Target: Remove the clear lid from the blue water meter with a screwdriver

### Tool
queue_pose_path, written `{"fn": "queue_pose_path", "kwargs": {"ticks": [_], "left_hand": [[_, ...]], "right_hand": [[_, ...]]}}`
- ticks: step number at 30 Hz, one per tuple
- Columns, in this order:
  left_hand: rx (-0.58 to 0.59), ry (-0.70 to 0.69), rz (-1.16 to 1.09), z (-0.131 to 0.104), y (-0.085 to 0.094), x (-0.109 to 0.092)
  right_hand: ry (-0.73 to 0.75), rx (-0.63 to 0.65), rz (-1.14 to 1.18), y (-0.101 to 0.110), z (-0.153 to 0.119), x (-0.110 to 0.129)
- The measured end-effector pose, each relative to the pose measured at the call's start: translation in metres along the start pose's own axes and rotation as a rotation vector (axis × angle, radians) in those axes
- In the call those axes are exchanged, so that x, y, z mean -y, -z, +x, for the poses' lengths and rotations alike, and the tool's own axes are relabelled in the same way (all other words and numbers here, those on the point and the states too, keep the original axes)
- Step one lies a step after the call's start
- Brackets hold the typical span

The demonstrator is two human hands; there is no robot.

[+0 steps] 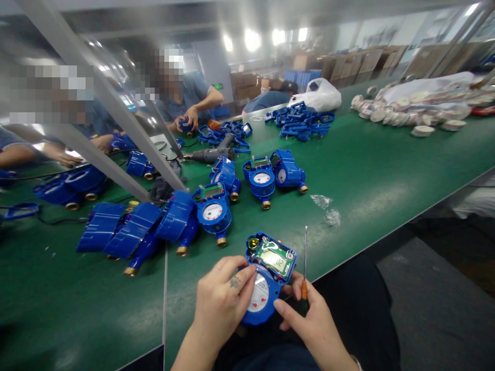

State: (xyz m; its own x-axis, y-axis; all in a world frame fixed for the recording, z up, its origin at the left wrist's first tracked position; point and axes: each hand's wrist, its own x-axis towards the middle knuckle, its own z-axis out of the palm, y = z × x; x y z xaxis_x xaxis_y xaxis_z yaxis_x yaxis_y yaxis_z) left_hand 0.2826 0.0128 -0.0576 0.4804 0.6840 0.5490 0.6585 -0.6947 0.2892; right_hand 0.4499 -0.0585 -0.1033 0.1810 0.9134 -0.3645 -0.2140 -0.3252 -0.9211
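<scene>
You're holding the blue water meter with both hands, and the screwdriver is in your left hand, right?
Not quite. The head view shows both hands on the blue water meter, but the screwdriver is in the right hand, not the left hand.

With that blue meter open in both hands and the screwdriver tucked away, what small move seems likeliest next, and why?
Probably swinging the thin orange-handled screwdriver down to the green circuit board. The right hand holds the tool upright, tip away from the work, while the left hand steadies the round blue water meter, whose board lies exposed with no cover on.
</scene>
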Motion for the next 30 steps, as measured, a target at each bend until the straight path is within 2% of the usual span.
{"fn": "queue_pose_path", "kwargs": {"ticks": [5, 12, 15, 17, 20, 23, 26, 30], "left_hand": [[-0.008, -0.152, 0.116, 0.005, 0.003, -0.005], [0.049, -0.119, 0.199, 0.011, 0.002, -0.008], [0.045, -0.054, 0.211, 0.009, -0.001, -0.006], [-0.002, 0.023, 0.165, 0.002, -0.001, 0.000], [-0.089, 0.189, 0.095, -0.017, 0.003, 0.012], [-0.138, 0.360, 0.059, -0.030, 0.010, 0.021], [-0.136, 0.374, -0.010, -0.029, 0.014, 0.015], [-0.019, 0.352, -0.103, -0.017, 0.004, -0.001]], "right_hand": [[0.004, 0.062, -0.038, 0.007, 0.003, -0.008], [-0.004, 0.035, -0.026, 0.003, 0.000, -0.003], [-0.017, 0.005, 0.005, 0.001, -0.001, -0.001], [-0.019, 0.024, 0.013, 0.002, -0.001, -0.002], [-0.021, 0.057, 0.014, 0.004, 0.000, -0.005], [-0.040, 0.029, 0.014, 0.002, 0.000, -0.004], [-0.055, -0.003, 0.021, -0.001, -0.001, -0.001], [-0.033, 0.001, 0.017, -0.002, -0.001, 0.001]]}}
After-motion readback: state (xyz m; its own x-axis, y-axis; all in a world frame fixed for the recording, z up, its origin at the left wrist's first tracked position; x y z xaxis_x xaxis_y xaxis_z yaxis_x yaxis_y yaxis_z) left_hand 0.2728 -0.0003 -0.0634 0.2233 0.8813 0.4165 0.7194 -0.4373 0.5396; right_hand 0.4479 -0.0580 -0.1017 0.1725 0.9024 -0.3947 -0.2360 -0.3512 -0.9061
